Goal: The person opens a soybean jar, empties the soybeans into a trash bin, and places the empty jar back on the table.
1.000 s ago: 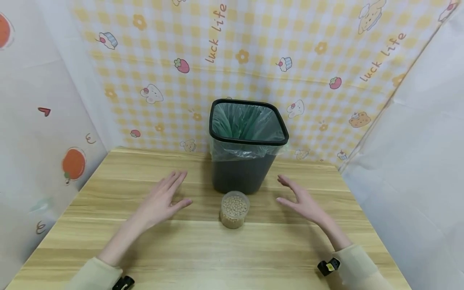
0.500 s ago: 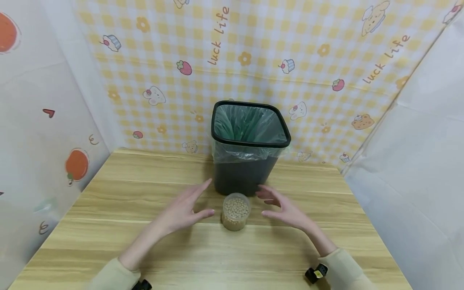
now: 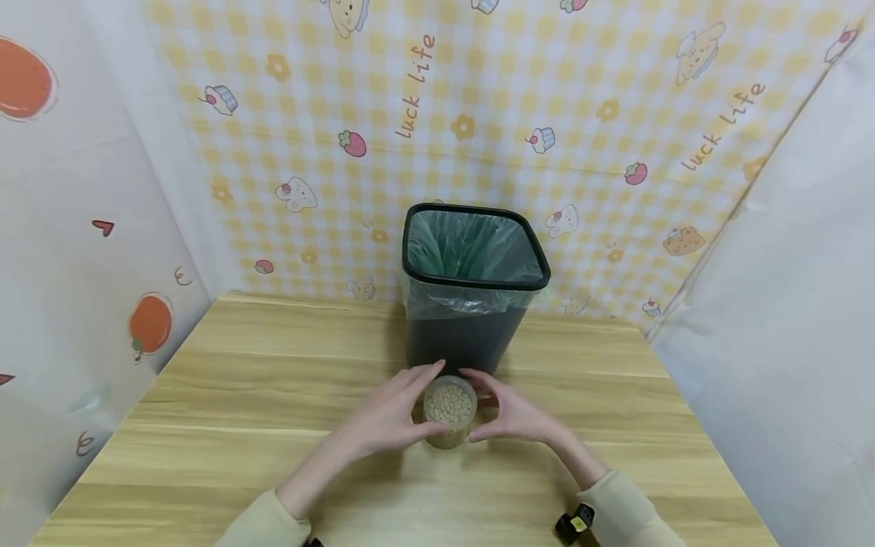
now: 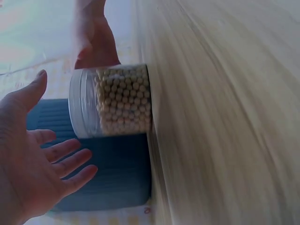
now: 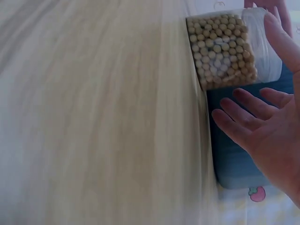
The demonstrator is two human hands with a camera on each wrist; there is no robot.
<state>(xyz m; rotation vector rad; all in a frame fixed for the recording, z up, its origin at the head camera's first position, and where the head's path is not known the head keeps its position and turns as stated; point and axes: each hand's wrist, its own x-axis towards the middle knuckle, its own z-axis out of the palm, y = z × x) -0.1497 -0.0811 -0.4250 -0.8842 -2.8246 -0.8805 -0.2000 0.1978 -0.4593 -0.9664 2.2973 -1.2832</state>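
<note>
Both hands wide, fingers relaxed: my left hand (image 3: 386, 418), right hand (image 3: 514, 414) now flank clear plastic jar of beans (image 3: 449, 410), closed in from apart; no grasp yet.

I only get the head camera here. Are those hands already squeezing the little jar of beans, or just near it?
Observer: Just near it. The left wrist view shows air between the left hand and the jar, fingers spread.
Visitor: And the other hand?
Observer: The right wrist view shows the right hand open too, its fingers straight beside the jar, not curled round it.
Visitor: How full is the jar?
Observer: From the side, the beans fill most of it; a clear band below the rim holds none.
Visitor: What is behind it?
Observer: The dark bin stands right behind the jar.
</note>
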